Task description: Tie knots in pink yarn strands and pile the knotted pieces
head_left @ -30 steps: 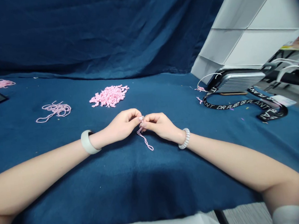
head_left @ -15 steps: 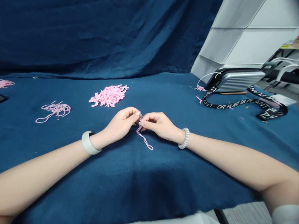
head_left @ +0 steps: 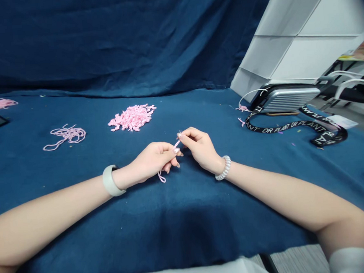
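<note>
L hand point(head_left: 154, 159) & R hand point(head_left: 200, 147) low over cloth; fingers of both pinching pink string point(head_left: 176, 144) taut

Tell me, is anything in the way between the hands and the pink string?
Nothing visible does. The left hand and right hand both pinch the string, and a loose end hangs below the left.

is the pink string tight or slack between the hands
Tight: the string runs straight from the left hand to the right hand; its loose end trails below.
</note>
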The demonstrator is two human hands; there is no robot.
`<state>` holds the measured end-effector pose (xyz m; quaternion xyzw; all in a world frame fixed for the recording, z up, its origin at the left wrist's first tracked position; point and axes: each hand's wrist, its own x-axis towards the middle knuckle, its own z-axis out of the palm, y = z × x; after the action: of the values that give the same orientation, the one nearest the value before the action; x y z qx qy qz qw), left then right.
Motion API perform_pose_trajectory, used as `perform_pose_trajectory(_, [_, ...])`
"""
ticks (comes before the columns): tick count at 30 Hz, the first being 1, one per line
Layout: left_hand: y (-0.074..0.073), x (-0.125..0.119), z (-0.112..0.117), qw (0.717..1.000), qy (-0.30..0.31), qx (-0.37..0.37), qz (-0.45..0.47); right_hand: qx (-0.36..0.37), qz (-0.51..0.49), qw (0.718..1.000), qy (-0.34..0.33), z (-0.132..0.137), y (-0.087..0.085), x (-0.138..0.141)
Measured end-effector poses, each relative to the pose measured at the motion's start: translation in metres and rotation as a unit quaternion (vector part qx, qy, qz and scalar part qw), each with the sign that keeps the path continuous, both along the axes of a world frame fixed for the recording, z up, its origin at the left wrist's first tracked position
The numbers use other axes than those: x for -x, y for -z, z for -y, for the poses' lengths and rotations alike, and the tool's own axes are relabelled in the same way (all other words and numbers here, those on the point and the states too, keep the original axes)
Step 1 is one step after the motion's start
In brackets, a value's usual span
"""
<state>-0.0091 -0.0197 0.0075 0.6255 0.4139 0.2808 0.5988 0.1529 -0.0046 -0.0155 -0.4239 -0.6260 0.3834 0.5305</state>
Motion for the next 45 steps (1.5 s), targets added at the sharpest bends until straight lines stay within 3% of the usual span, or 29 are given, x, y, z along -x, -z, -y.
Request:
perform_pose_trajectory(10, [0.002,0.005,-0.005,0.992,-0.075,-0.089,-0.056,0.024,-0.075,0.994,0.070,-0.012,0.008,-0.003])
perform_pose_trajectory(15, [0.000,0.005,-0.002,0.992,-0.042,-0.100,-0.061,0.063,-0.140,0.983,0.100,-0.016,0.007,-0.003])
perform_pose_trajectory(21, [-0.006,0.001,0.026,0.972,0.013,-0.201,-0.122,0.094,-0.160,0.978,0.097,-0.018,0.009,-0.004])
perform_pose_trajectory(24, [-0.008,0.002,0.034,0.931,0.054,-0.305,-0.194,0.100,-0.156,0.979,0.083,-0.020,0.010,-0.004])
perform_pose_trajectory(28, [-0.009,0.005,0.037,0.821,0.089,-0.489,-0.279,0.099,-0.141,0.983,0.066,-0.020,0.010,-0.006])
perform_pose_trajectory(31, [-0.011,0.005,0.037,0.754,0.097,-0.596,-0.259,0.088,-0.105,0.990,0.044,-0.017,0.008,-0.006])
perform_pose_trajectory(34, [-0.010,0.005,0.035,0.732,0.141,-0.637,-0.197,0.069,-0.048,0.996,0.017,-0.013,0.005,-0.005])
perform_pose_trajectory(36, [-0.009,0.005,0.033,0.743,0.193,-0.623,-0.151,0.059,-0.015,0.998,0.005,-0.009,0.003,-0.003])
perform_pose_trajectory(39, [-0.006,0.006,0.031,0.798,0.238,-0.548,-0.084,0.046,0.013,0.999,-0.006,-0.005,0.001,-0.001])
perform_pose_trajectory(42, [-0.005,0.006,0.030,0.863,0.205,-0.461,-0.020,0.052,0.011,0.998,-0.016,-0.003,0.000,0.000])
perform_pose_trajectory(45, [-0.004,0.004,0.028,0.910,0.144,-0.388,0.017,0.067,-0.003,0.997,-0.025,-0.003,0.000,0.001])
